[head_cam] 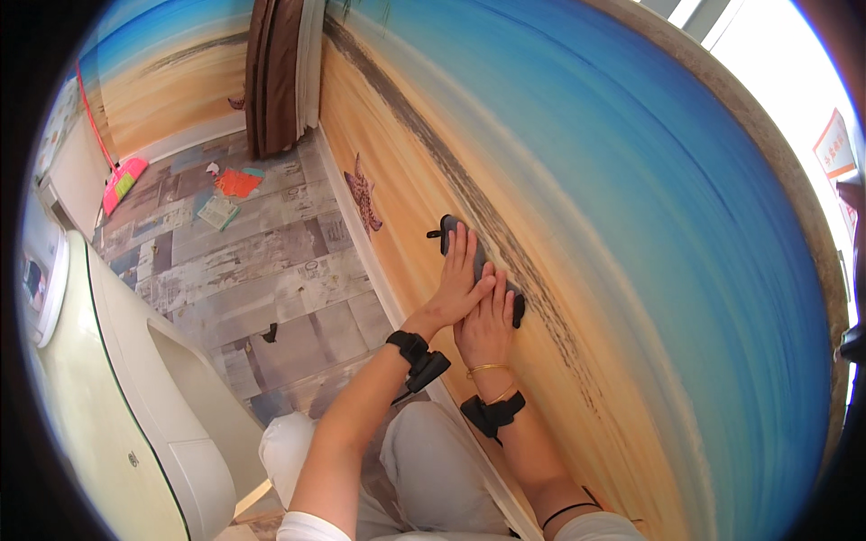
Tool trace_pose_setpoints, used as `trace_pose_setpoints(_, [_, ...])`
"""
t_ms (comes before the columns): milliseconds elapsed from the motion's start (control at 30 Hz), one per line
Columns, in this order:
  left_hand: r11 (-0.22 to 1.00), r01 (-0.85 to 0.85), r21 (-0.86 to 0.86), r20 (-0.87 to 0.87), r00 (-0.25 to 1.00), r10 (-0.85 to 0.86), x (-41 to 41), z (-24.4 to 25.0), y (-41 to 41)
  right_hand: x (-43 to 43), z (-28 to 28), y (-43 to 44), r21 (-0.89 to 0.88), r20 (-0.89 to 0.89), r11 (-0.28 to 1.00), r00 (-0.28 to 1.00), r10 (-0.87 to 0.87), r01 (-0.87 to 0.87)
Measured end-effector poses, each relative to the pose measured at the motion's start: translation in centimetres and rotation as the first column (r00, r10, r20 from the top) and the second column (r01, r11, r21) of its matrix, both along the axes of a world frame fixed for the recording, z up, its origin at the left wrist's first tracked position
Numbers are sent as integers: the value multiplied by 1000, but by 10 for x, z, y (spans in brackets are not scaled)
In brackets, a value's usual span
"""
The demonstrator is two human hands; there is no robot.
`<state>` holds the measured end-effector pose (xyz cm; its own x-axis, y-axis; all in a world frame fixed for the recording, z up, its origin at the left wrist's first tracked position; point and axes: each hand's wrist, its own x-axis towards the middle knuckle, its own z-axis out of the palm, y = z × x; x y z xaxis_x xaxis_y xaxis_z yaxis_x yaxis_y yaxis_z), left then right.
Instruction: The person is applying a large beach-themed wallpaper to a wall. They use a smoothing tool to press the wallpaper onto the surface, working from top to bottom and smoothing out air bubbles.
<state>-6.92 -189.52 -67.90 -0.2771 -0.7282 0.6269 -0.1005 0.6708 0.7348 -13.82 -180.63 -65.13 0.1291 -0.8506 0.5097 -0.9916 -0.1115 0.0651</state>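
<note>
A long dark grey object with black ends is pressed flat against the mural-covered wall; much of it is hidden by fingers. A small black tab sticks out from its far end. My left hand lies over the far half, fingers extended and close together. Over the nearer half, my right hand presses with its palm side to the wall. The two hands touch, left thumb over right fingers. Black strapped devices sit on both wrists, and gold bangles circle the right one.
A cream-coloured appliance or cabinet stands close at left. On the wood-patterned floor lie orange scraps, a packet and a black scrap. A pink broom leans beyond, near a brown curtain. A stone-like ledge edges the wall.
</note>
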Motion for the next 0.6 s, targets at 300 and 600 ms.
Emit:
trace_pose_setpoints(300, [989,99,-108,-37,994,-104,6,116,-8,11,94,-24,-308,-48,948,994,-96,77])
trace_pose_setpoints(600, [1000,6,-8,-119,993,-6,3,27,-25,10,28,-31,-69,-254,989,956,-144,131])
